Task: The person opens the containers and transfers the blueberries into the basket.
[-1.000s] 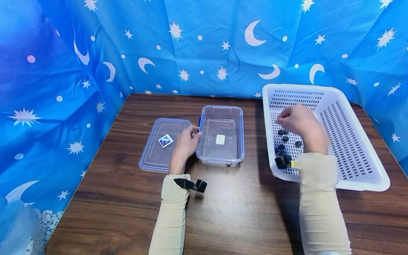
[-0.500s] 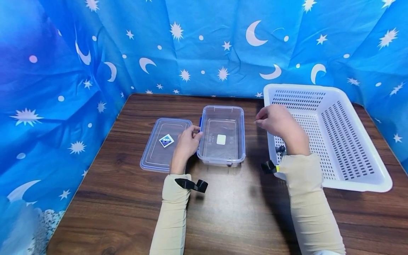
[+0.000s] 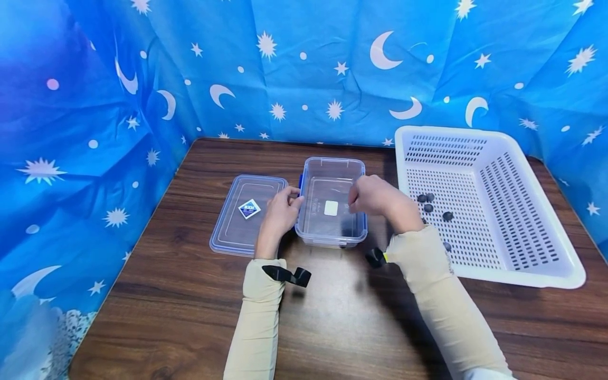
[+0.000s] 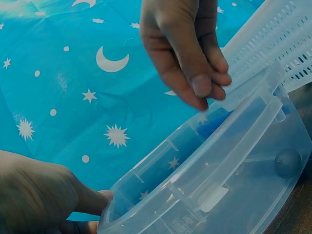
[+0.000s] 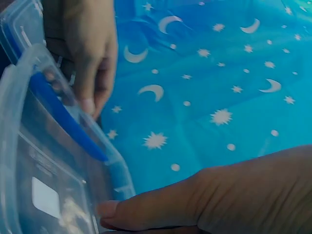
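Note:
A clear lidless plastic container (image 3: 332, 237) with blue edging stands mid-table. My left hand (image 3: 280, 211) grips its left side, thumb right at the rim in the left wrist view. My right hand (image 3: 377, 200) hangs over the container's right rim, fingers loosely curled downward. No object shows between its fingertips in the left wrist view. A dark, smooth, blueberry-like ball (image 4: 288, 163) shows low through the container's clear wall; the right hand covers that area in the head view. Several more dark balls (image 3: 447, 216) lie in the white slotted basket (image 3: 527, 174) at right.
A clear lid (image 3: 228, 232) with blue edging and a diamond label lies left of the container. Blue star-patterned cloth (image 3: 304, 68) hangs behind the brown wooden table (image 3: 180, 306). A black strap camera (image 3: 376, 257) juts from the right wrist.
My right hand has moved left from above the basket to the container's right rim, uncovering balls in the basket. My left hand stays at the container's left side.

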Available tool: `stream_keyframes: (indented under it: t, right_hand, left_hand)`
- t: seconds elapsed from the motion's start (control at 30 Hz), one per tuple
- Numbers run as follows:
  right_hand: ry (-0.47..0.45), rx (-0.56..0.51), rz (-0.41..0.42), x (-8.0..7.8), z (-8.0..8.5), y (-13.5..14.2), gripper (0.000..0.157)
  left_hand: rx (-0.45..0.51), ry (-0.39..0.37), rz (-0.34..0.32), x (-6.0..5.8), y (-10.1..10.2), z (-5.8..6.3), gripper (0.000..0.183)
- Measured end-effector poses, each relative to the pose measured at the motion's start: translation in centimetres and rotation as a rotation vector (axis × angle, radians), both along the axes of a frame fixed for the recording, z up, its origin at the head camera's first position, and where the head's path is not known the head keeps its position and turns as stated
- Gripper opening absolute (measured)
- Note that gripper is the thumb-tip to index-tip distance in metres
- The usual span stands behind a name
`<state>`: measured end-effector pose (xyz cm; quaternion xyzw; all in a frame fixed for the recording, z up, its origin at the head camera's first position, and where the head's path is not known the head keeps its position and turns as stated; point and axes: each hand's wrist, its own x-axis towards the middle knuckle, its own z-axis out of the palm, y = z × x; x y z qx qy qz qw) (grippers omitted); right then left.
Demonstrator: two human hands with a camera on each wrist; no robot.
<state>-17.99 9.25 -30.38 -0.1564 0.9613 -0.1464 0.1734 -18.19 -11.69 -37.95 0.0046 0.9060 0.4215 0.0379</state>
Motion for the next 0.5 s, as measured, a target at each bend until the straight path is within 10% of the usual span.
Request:
stream_keyframes:
  t: [0.5]
  right_hand:
    - [-0.277, 0.171, -0.028, -0.7, -2.3, -4.2, 0.031]
  left_hand:
    - [0.01, -0.008, -0.012, -0.1, -0.2, -0.1, 0.029]
